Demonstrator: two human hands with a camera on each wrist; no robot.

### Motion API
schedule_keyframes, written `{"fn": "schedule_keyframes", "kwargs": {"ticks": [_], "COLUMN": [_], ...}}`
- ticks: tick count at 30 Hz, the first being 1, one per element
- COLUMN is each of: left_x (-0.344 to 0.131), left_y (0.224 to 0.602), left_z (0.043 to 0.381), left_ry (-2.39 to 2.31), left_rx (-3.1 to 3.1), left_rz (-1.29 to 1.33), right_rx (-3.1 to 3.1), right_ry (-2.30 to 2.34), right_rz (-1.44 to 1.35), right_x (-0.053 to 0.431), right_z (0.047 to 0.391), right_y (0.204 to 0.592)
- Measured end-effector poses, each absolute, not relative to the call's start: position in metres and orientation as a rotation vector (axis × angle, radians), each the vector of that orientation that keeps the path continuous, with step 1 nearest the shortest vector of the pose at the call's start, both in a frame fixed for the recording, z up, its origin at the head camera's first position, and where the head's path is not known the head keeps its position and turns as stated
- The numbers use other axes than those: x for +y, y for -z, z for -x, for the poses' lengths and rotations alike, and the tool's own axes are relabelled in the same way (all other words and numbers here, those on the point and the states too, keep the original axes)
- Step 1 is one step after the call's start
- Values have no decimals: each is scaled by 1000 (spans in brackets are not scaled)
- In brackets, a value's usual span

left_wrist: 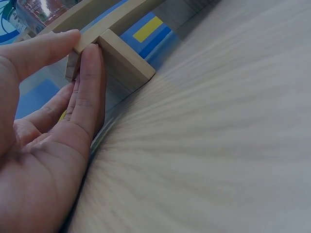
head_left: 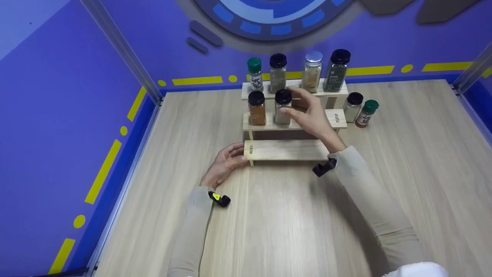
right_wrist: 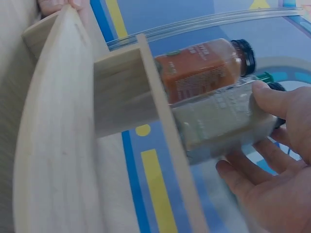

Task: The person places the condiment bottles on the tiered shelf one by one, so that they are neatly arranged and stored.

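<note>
A three-tier wooden spice rack stands on the table. My right hand holds a black-capped spice jar upright on the middle tier, thumb on its front and fingers around its far side. The right wrist view shows the pale powder in this jar. Close to its left is a black-capped jar of orange-brown spice. At the left end of the lowest tier, my left hand pinches the rack, thumb at the board's edge and fingers against the end support.
Along the top tier stand a small green-capped bottle, two black-capped jars and a silver-capped jar. Right of the rack, a black-capped jar and a green-capped bottle sit on the table. Blue panels enclose the back and sides.
</note>
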State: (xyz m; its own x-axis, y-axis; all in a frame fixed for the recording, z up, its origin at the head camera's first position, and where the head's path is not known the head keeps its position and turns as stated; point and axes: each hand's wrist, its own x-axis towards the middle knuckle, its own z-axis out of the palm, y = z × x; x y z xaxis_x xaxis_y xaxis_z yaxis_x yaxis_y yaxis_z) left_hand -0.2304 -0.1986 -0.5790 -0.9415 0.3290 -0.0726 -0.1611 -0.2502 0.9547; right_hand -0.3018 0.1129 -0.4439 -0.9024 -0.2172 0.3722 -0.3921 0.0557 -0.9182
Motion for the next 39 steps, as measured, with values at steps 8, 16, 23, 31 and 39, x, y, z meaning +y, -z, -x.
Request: {"fn": "schedule_keyframes", "kwargs": {"ticks": [8, 16, 23, 31, 39], "left_x": [-198, -199, -198, -199, -197], "left_y": [580, 581, 581, 579, 578], "left_z": [231, 233, 231, 231, 230], "left_ry": [-2245, -2233, -2238, -2231, -2234], "left_rx": [1721, 1739, 1739, 1733, 1721], "left_rz": [-209, -226, -201, -200, -199], "right_rx": [-2131, -2044, -1928, -1774, -1852], "right_ry": [-1906, -1825, -1847, -1965, -1868], "right_rz": [-660, -528, -362, -179, -43], "right_x": [135, 175, 224, 272, 296], "right_z": [293, 287, 283, 281, 285], "right_y": [429, 423, 432, 453, 473]}}
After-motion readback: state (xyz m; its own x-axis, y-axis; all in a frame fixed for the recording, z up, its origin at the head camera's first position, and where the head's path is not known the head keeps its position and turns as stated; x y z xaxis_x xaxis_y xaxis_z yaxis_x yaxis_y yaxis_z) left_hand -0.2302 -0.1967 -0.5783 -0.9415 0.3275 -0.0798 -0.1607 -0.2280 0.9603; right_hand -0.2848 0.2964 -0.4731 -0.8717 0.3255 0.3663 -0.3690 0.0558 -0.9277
